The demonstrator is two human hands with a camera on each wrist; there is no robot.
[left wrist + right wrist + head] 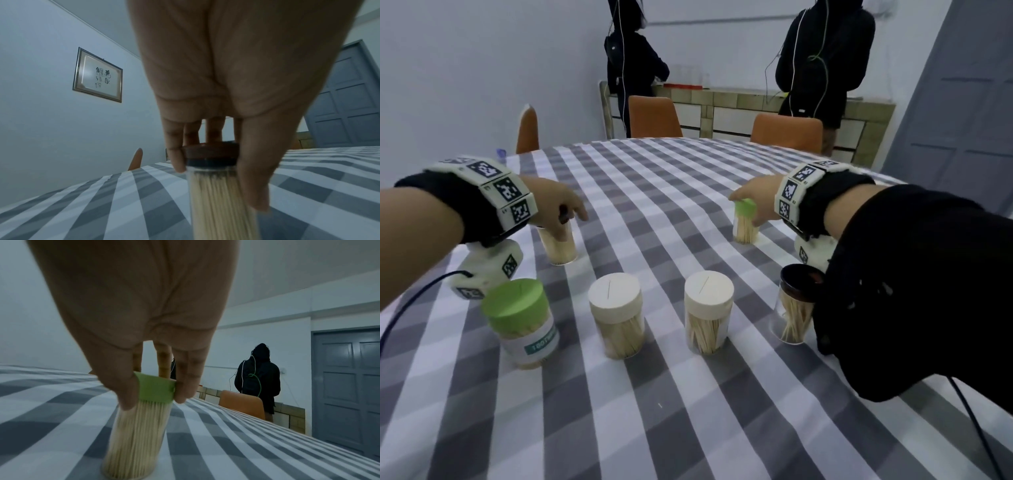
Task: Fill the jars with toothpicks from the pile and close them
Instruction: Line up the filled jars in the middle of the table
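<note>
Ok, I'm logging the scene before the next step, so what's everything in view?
Dark-lidded jars: two; one in the left hand, one front right.
Green-lidded jars: two; one in the right hand, one front left.
Cream-lidded jars: two, front middle.
Tablecloth: one, grey-white check.
Chairs: three, orange, far side.
People: two, dark clothes, at the back counter.
Left hand: grip on a jar top.
Right hand: grip on a green lid.

Between my two hands the checked surface (654, 205) lies open, a wide lane to the far edge. Nearer me a row of four jars blocks it: green-lidded jar (522, 322), two white-lidded jars (617, 317) (709, 313), and a dark-lidded jar (796, 305) just beside my right sleeve (914, 291). Gaps between them are narrow.
</note>
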